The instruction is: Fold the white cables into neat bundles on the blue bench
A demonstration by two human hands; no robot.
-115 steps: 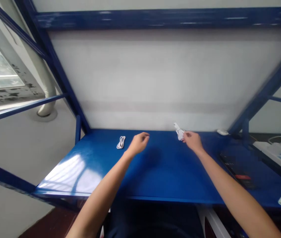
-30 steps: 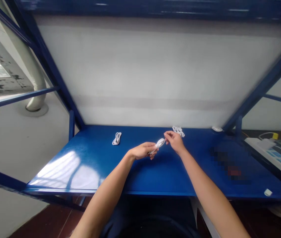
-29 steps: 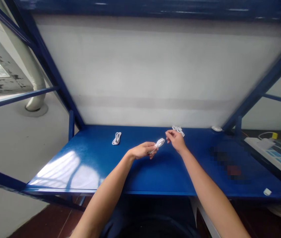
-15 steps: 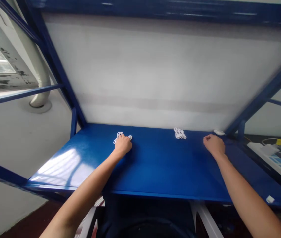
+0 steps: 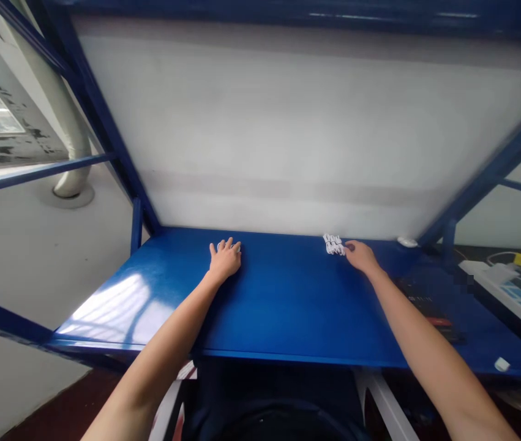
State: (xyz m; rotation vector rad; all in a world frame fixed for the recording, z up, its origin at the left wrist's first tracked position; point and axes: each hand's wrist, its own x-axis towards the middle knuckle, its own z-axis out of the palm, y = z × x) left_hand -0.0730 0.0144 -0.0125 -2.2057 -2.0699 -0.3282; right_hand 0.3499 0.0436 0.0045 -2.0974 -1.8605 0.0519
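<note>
My left hand (image 5: pixel 224 258) lies flat with fingers spread at the back left of the blue table (image 5: pixel 288 306). It presses on coiled white cables (image 5: pixel 237 247), which it mostly hides. My right hand (image 5: pixel 360 255) reaches to the back right. Its fingertips are pinched together at the right edge of a small pile of coiled white cables (image 5: pixel 332 244).
A flat black device (image 5: pixel 428 303) lies on the table by my right forearm. A small white object (image 5: pixel 407 242) sits at the back right corner and another (image 5: pixel 501 364) near the front right edge. A white power strip (image 5: pixel 508 285) lies beyond the frame at right.
My left hand carried a coiled cable from the middle to the back left beside the other coil and flattened over them. My right hand swung right, then came back to the pile.
</note>
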